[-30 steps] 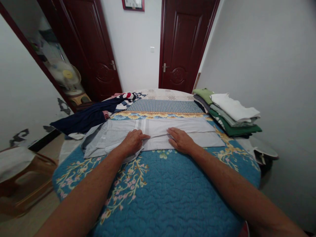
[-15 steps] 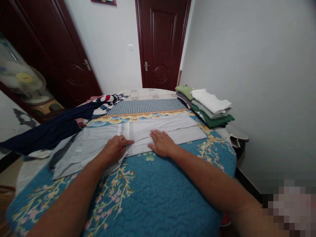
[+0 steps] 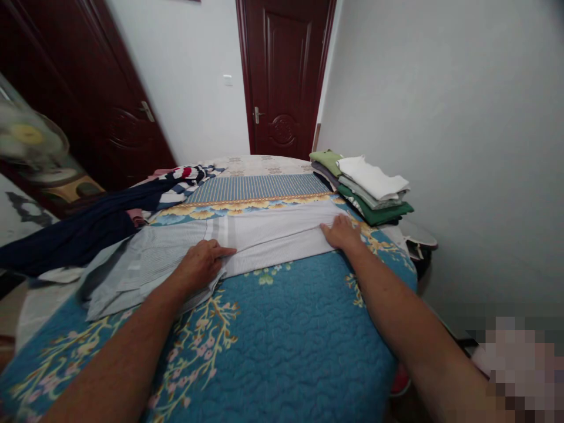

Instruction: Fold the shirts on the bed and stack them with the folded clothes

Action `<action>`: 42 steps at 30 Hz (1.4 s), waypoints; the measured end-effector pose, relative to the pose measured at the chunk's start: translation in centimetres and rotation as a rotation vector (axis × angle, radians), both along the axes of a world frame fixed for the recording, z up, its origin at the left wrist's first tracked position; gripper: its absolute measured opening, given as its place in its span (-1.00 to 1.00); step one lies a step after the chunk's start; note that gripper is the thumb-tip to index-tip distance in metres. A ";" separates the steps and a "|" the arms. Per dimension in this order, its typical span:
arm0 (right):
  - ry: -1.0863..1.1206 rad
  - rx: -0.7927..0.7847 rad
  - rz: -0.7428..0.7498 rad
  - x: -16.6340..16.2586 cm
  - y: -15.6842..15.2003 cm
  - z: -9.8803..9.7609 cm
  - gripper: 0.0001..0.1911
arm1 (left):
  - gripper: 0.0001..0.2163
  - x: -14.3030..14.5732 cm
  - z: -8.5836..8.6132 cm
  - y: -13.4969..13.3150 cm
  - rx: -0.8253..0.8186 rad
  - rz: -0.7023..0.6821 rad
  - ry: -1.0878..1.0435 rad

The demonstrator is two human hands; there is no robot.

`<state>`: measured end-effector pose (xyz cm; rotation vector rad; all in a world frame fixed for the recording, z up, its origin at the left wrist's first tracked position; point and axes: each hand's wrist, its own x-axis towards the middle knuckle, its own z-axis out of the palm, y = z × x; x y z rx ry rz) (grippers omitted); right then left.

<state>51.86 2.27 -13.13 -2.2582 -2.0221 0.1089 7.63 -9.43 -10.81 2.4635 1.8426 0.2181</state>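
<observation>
A light grey striped garment (image 3: 264,235) lies spread across a blue quilted bedcover (image 3: 282,329). My left hand (image 3: 200,264) presses flat on its middle, index finger stretched out to the right along a fold. Over at the garment's right end, my right hand (image 3: 341,231) lies flat with fingers open on the cloth. Neither hand grips anything.
A stack of folded clothes (image 3: 370,188), white on top and green below, sits at the bed's right edge by the wall. Dark navy and striped unfolded clothes (image 3: 110,217) are heaped at the left. A fan (image 3: 26,141) stands at far left. Two dark red doors stand behind.
My right hand has slid right along the garment from its middle to its right end. The left hand stays put. The view has turned slightly to the right.
</observation>
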 end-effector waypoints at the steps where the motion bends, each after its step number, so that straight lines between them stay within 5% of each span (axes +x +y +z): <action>1: -0.011 0.010 -0.042 0.6 0.2 0.0 -0.08 | -0.51 0.0 0.0 -0.1 0.005 -0.006 -0.003; 5: -0.041 0.116 -0.126 1.7 0.5 -0.5 -0.17 | -0.53 -0.3 -0.1 -0.5 0.030 -0.017 -0.041; 11: -0.071 0.308 0.144 0.9 0.2 -1.4 -0.31 | -0.64 -1.2 -0.3 -0.9 0.101 0.027 -0.184; 16: -0.079 0.153 0.169 1.2 1.0 -2.7 -0.28 | -0.59 -2.3 -0.6 -1.4 0.207 0.288 -0.116; 26: -0.048 0.087 0.000 3.9 2.4 -2.8 -0.20 | -0.21 -6.1 -1.3 -1.4 -0.093 0.739 0.022; 30: -0.063 0.232 0.022 3.1 1.5 -1.8 -0.27 | -0.29 -7.6 -1.0 -1.5 -0.055 0.804 0.028; 33: -0.038 0.441 0.208 0.7 0.4 -1.1 -0.32 | -0.37 -7.2 -0.6 -1.6 0.069 0.706 0.042; 36: -0.008 0.504 0.520 -3.0 -0.9 -0.9 -0.33 | -0.38 -5.3 -0.5 -1.6 0.113 0.435 -0.002; 39: -0.009 0.347 0.728 -6.7 -2.2 -1.3 -0.36 | -0.39 -3.4 -0.9 -1.7 0.022 0.239 -0.002; 42: -0.052 0.155 0.698 -8.4 -2.8 -1.5 -0.35 | -0.37 -2.9 -1.3 -1.8 -0.037 0.214 0.049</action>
